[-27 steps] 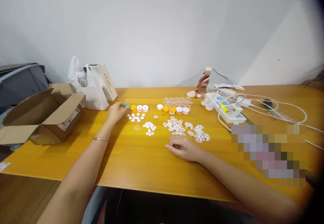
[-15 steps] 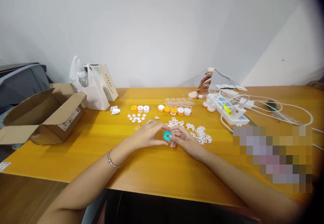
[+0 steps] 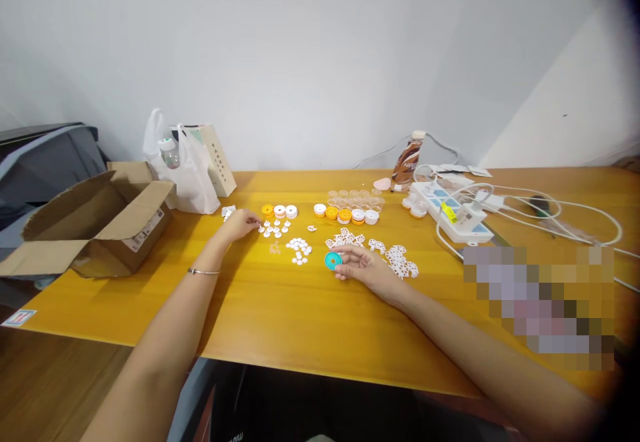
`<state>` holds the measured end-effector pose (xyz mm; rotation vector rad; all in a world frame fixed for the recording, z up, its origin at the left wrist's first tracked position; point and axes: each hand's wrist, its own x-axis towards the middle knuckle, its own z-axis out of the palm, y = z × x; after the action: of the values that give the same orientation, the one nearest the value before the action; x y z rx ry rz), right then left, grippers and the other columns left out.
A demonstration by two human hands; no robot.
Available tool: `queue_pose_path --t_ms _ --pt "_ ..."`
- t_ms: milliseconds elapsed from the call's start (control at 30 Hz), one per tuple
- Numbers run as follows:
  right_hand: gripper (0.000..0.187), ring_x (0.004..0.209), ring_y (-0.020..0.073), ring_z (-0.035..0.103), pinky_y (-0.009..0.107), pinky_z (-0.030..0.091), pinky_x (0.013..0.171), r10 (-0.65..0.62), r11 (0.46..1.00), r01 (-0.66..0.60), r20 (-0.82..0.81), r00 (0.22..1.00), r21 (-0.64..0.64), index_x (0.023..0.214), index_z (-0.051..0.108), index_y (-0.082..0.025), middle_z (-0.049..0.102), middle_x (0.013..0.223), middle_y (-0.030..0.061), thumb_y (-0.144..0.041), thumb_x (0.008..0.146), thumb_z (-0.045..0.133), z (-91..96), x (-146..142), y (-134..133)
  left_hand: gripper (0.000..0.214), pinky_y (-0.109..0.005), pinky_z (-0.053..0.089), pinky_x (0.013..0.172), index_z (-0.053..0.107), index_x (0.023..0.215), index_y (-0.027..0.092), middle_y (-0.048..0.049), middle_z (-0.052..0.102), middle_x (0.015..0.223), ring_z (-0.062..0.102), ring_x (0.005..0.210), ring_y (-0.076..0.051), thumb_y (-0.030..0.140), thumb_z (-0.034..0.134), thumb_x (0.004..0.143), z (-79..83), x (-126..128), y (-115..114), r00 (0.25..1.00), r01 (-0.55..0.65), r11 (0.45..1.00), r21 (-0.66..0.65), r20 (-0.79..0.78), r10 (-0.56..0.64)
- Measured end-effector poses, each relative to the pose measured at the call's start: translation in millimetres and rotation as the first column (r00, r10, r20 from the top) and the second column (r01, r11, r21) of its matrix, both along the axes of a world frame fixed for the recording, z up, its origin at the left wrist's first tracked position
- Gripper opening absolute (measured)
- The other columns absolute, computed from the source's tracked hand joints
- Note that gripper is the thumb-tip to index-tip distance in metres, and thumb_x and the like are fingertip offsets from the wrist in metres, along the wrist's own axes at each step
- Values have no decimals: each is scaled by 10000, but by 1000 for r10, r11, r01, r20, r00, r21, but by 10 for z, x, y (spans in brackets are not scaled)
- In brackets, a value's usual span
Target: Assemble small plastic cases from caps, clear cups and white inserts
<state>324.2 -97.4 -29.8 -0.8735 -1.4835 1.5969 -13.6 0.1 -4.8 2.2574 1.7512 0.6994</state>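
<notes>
My right hand (image 3: 361, 265) pinches a small teal round cap (image 3: 332, 261) just above the yellow table (image 3: 280, 309), beside a heap of white lattice cut-outs (image 3: 373, 250). My left hand (image 3: 242, 223), a thin bangle on its wrist, is stretched out to the left of a cluster of small white pieces (image 3: 274, 230); its fingertips are drawn together at the cluster's edge, and what they touch is too small to make out. A second patch of white discs (image 3: 299, 250) lies between the hands. Orange and white caps (image 3: 280, 211) stand in a row behind.
An open cardboard box (image 3: 95, 225) sits at the left, with a white plastic bag (image 3: 187, 174) behind it. Clear small cups (image 3: 354, 197), a brown bottle (image 3: 405, 160), a power strip (image 3: 453, 212) and looping white cables (image 3: 555, 215) fill the back right.
My left hand fetched the teal cap from the far left, passed it to my right hand at the centre, then reached back out to the white pieces. My right hand now holds the cap.
</notes>
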Motion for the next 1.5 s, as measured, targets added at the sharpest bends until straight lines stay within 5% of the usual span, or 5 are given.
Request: queue_pose_path --t_ms 333,400,533,967,1500 --pt "369 632 107 587 282 495 660 -282 956 287 -91 955 52 970 596 -193 626 773 -2 -290 640 727 74 74 62 210 -235 457 676 646 773 180 -28 658 790 592 731 -131 369 558 799 317 929 -622 960 227 963 144 136 -247" --pt "362 666 117 593 286 497 681 -330 940 338 -124 936 48 941 595 -197 636 790 4 -297 625 739 76 89 72 180 -247 455 715 643 782 177 -32 644 788 585 747 -124 338 569 810 246 1199 -811 801 576 815 71 151 -579" --pt "348 729 129 596 288 484 724 -331 937 342 -130 935 68 909 583 -202 636 789 0 -299 617 746 76 76 57 160 -245 450 708 622 786 157 -38 623 810 577 739 -119 308 577 814 11 1435 -961 674 735 677 -30 143 -725" --pt "370 741 126 589 300 474 731 -146 985 148 -36 989 92 848 486 -215 614 810 -4 -288 608 757 -5 8 -73 329 -268 458 686 616 924 168 -44 624 833 561 762 -140 387 694 691 -36 1256 -910 775 583 812 23 287 -564" --pt "232 721 141 504 255 394 621 -134 910 -70 449 884 408 868 569 -212 552 770 5 -329 714 698 -25 -7 -178 326 -294 453 735 557 1106 184 -69 631 924 564 824 -158 295 605 803 -261 1265 -1056 765 601 799 -18 300 -570"
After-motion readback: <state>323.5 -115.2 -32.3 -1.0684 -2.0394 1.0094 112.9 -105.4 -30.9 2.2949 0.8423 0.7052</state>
